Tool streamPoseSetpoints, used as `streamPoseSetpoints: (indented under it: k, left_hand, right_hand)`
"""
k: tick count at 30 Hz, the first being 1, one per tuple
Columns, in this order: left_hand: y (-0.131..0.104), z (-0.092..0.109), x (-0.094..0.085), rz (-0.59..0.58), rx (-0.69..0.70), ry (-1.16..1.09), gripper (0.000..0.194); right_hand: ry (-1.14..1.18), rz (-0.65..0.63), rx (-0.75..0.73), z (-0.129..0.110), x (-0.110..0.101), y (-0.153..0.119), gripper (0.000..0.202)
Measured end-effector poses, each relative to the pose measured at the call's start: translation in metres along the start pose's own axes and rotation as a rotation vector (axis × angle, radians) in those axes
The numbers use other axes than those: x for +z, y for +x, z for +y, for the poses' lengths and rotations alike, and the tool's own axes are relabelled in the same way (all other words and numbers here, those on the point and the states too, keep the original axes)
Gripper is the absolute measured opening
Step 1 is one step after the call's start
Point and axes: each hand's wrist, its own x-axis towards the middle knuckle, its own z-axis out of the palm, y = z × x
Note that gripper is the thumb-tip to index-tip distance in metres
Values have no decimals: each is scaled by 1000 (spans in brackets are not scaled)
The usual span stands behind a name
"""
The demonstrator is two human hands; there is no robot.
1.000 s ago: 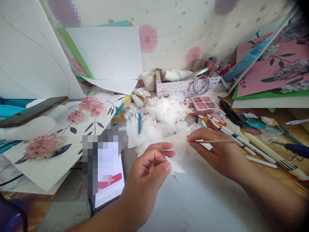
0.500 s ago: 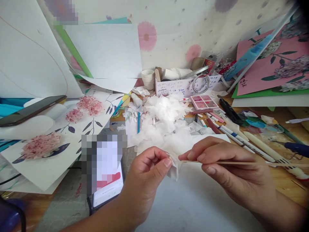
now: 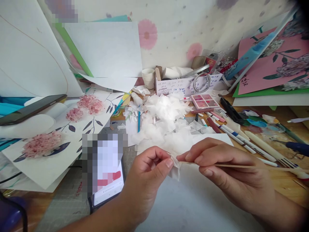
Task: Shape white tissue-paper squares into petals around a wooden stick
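My left hand (image 3: 149,180) pinches a small piece of white tissue paper (image 3: 175,170) between thumb and forefinger. A thin wooden stick (image 3: 231,166) lies in the closed fingers of my right hand (image 3: 227,170), its tip against the tissue. The stick's rear end runs out past the hand to the right. Behind both hands rises a pile of white tissue pieces (image 3: 166,112). Under them is a white sheet of paper (image 3: 190,199).
To the left lie a phone (image 3: 108,190) with a lit screen and a sheet with pink flowers (image 3: 43,145). Markers (image 3: 246,145) and a pink palette (image 3: 205,101) are at the right. Paper cups (image 3: 148,79) stand behind beside a white box (image 3: 173,85).
My right hand has shifted slightly left, bringing the stick's tip up to the tissue. My left hand stays nearly in place, still pinching it.
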Motion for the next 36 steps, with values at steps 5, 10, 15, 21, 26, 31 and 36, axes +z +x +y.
streamPoseSetpoints:
  k: [5, 10, 15, 21, 26, 31, 36]
  left_hand:
    - [0, 1, 0, -8, -7, -17, 19]
    - [1, 1, 0, -17, 2, -11, 19]
    - [2, 1, 0, -13, 1, 11, 18]
    - [1, -1, -1, -26, -4, 11, 16]
    - [1, -1, 0, -29, -4, 11, 17]
    - [3, 0, 0, -27, 5, 9, 16]
    - [1, -1, -2, -27, 12, 20, 16]
  right_hand:
    - [-27, 7, -15, 1, 0, 1, 23]
    - [-17, 6, 6, 1, -1, -1, 23]
    - [-5, 2, 4, 2, -1, -1, 24]
    - [1, -8, 7, 3, -1, -2, 24]
    - [-30, 4, -5, 1, -1, -2, 22]
    - [-61, 14, -21, 2, -1, 0, 21]
    - [-35, 7, -11, 2, -1, 0, 24]
